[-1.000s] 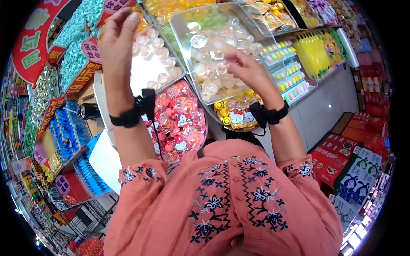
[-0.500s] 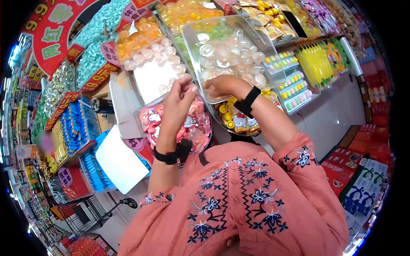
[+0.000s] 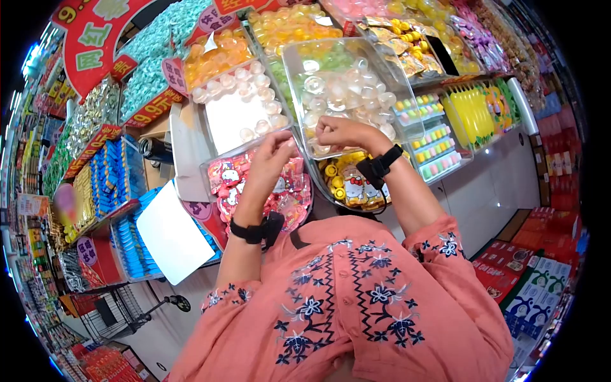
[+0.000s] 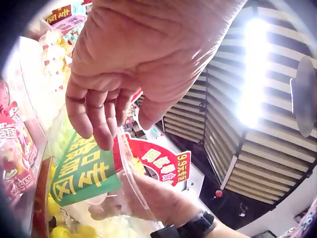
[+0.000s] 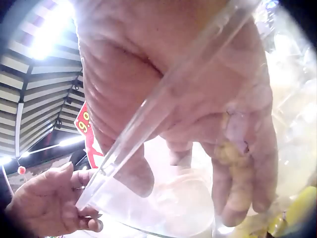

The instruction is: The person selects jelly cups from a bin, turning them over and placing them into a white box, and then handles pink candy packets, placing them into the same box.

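Observation:
My right hand (image 3: 347, 134) reaches down into a clear plastic bin (image 3: 294, 95) of round jelly cups (image 3: 366, 92), close to its front left corner. Seen through the bin's rim in the right wrist view, its thumb and fingers (image 5: 240, 193) curl round a pale, see-through jelly cup (image 5: 183, 203). My left hand (image 3: 270, 162) hangs just left of that corner with loosely bent fingers and nothing in them. Below the left fingertips, the left wrist view shows a green sign (image 4: 84, 173) along the bin's side.
To the left, a tray (image 3: 232, 124) with a bare white base holds pinkish jelly cups round its edges. Pink candy packets (image 3: 223, 178) and yellow ones (image 3: 356, 181) lie in front. A white sheet (image 3: 175, 232) covers blue-wrapped sweets. A dark phone (image 3: 442, 54) lies at the back right.
My left hand has come down and right from above the orange jelly cups to beside the clear bin. My right hand has moved lower left inside the bin and its fingers have curled in.

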`<state>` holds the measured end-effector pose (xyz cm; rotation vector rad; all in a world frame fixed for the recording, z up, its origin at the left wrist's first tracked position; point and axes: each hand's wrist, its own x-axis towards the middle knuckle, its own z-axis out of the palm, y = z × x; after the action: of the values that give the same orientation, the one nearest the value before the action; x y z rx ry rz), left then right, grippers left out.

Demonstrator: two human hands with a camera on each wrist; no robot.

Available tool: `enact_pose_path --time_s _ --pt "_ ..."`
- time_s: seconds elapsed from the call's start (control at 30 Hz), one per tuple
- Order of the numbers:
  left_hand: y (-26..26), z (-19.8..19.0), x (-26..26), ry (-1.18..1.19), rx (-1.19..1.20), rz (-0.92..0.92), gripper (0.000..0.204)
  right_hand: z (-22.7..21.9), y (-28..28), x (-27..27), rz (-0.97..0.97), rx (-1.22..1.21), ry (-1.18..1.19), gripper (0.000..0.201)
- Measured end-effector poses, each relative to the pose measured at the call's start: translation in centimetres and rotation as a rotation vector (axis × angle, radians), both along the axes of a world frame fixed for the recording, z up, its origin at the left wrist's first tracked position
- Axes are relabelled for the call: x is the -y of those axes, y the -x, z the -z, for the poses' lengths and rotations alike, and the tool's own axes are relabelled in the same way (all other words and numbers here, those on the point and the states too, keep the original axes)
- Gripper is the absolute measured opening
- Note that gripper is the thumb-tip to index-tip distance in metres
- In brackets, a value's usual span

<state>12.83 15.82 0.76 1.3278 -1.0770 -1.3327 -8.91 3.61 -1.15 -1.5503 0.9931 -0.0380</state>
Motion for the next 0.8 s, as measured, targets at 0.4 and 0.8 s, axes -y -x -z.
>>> enact_pose_path --time_s 0.4,0.8 --pt "1.3 -0.4 0.7 -0.007 0.009 0.038 0.035 -0.4 -0.5 -0.4 0.175 0.172 -0.023 0.03" --pt "0.6 -0.6 -0.1 -0.04 -0.048 -0.002 0.036 -1.5 0.0 -0.8 0.209 0.311 -0.228 0.029"
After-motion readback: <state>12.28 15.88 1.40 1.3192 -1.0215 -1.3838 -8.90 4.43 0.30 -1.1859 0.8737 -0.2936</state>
